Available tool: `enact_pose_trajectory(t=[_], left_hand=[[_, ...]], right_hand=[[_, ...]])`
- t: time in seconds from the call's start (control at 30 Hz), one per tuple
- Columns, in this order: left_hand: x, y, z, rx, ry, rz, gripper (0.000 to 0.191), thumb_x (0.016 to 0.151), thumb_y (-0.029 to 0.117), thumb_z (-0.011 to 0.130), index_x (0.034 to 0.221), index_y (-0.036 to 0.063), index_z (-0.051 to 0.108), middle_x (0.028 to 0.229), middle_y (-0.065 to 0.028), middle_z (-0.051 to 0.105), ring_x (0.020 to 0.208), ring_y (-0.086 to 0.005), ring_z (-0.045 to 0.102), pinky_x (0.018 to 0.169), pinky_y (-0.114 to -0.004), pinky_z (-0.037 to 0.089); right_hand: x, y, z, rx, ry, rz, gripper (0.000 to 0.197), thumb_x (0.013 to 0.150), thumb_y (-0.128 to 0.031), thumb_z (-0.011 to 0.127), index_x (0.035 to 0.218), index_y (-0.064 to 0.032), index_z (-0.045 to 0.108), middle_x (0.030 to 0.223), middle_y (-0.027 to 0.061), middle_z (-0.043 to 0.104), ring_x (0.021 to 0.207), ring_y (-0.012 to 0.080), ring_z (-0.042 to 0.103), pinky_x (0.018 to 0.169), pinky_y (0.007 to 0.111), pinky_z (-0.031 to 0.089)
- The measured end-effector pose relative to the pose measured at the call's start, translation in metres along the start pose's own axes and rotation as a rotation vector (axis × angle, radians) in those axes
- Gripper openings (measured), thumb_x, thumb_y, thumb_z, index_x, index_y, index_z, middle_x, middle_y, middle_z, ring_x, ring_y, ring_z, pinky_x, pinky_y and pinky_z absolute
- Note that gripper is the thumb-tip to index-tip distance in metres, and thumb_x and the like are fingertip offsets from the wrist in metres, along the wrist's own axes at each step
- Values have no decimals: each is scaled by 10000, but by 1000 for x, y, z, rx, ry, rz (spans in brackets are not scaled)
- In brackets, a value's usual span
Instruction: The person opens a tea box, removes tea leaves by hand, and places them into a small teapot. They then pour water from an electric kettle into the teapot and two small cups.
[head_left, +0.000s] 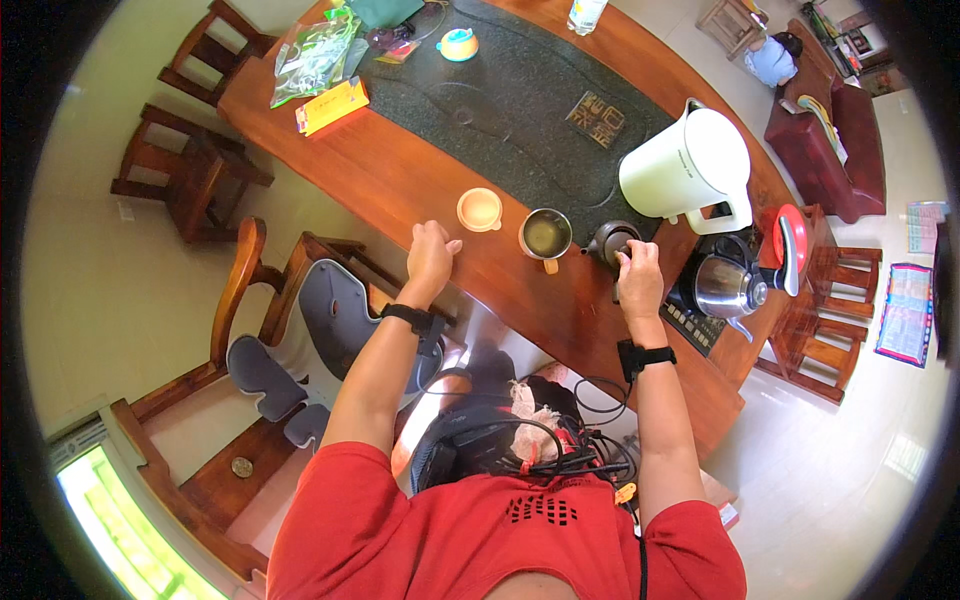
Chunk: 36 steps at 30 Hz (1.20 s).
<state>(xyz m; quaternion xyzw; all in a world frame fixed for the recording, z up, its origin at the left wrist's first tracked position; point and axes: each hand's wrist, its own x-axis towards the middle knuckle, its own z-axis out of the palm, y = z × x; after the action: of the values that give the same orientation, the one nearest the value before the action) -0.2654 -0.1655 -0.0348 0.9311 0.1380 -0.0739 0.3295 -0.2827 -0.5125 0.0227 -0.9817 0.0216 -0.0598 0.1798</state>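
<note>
My right hand is at a small dark teapot near the table's front edge, its fingertips at the lid; the exact grip is partly hidden. My left hand is above the table edge with curled fingers, touching no object that I can make out. Between the hands stand a round peach-coloured container and, right of it, a metal-lined cup with an orange handle and some liquid inside. A large white electric kettle stands behind the teapot.
A steel kettle sits at the right by a control panel. A yellow box, plastic bags and a small orange-and-blue pot lie farther back. A person is in the far background. Chairs flank the table.
</note>
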Motion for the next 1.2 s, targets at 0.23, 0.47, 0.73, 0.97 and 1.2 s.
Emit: enact_pose_trajectory(t=[0.23, 0.47, 0.73, 0.97, 1.2], left_hand=[[0, -1, 1, -6, 12, 23, 293, 824, 201, 755, 923, 47, 527, 985, -175, 536, 887, -377, 566, 751, -454, 472], [-1, 1, -1, -13, 3, -11, 298, 826, 206, 758, 925, 53, 523, 993, -168, 535, 876, -374, 573, 745, -459, 475], [0, -3, 3, -15, 21, 2, 306, 825, 219, 761, 933, 57, 525, 1002, -170, 539, 881, -373, 581, 749, -465, 483], [-1, -4, 2, -12, 18, -2, 303, 831, 224, 757, 941, 56, 530, 1011, -172, 543, 892, -376, 586, 761, -466, 487], [-1, 1, 1, 8, 22, 2, 300, 837, 230, 749, 946, 59, 527, 1018, -178, 539, 893, -385, 586, 759, -467, 488]], right_hand=[[4, -1, 7, -6, 90, 49, 229, 916, -144, 642, 1103, -41, 559, 1079, 168, 544, 908, 392, 631, 728, 457, 543], [-4, -26, -3, 157, 155, -36, 193, 932, -127, 620, 1098, -31, 606, 1043, 183, 587, 890, 398, 618, 778, 455, 517], [-27, -90, 4, 322, -159, -72, 109, 928, -132, 604, 970, -34, 583, 903, 196, 619, 839, 424, 620, 721, 502, 500], [-61, -86, 4, 247, -379, 43, 218, 915, -195, 635, 970, -16, 523, 888, 220, 621, 828, 437, 630, 729, 503, 512], [-60, -4, 11, -123, 18, 298, 359, 982, -273, 574, 1150, 17, 445, 1040, 221, 551, 830, 371, 657, 671, 446, 547]])
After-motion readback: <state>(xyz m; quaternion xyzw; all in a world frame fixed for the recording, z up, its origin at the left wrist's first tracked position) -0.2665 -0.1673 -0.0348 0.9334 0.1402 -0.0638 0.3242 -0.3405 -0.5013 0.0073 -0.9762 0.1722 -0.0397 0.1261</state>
